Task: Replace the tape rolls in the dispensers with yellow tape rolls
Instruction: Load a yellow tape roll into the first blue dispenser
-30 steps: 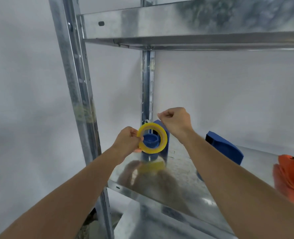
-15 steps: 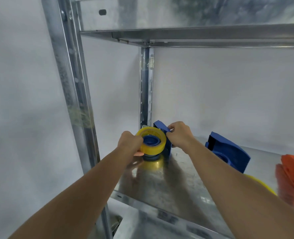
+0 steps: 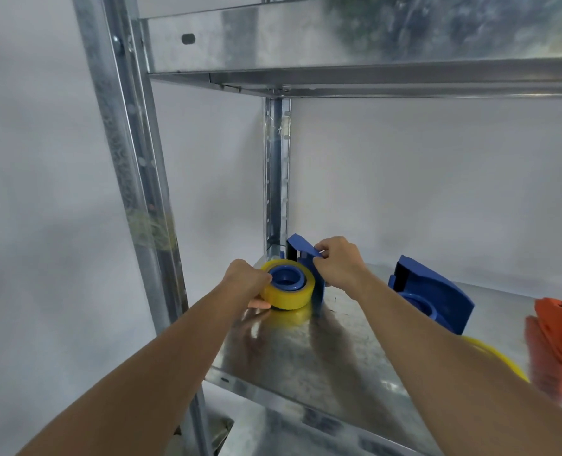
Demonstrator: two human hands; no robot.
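Note:
A yellow tape roll [image 3: 289,297] sits around the blue hub of a blue dispenser [image 3: 301,250] lying at the back left corner of the metal shelf [image 3: 306,353]. My left hand [image 3: 247,281] grips the roll's left side. My right hand [image 3: 337,261] pinches the dispenser's raised blue front edge. A second blue dispenser [image 3: 432,296] lies to the right on the shelf. Part of another yellow tape roll [image 3: 500,357] shows past my right forearm.
An orange dispenser [image 3: 559,330] lies at the right edge of the shelf. A metal upright [image 3: 131,192] stands at the front left, another [image 3: 276,172] in the back corner. An upper shelf [image 3: 372,77] hangs overhead. White wall behind.
The roll and dispenser went from held up and upright to lying flat on the shelf. My right hand moved from above the roll to the dispenser's front edge.

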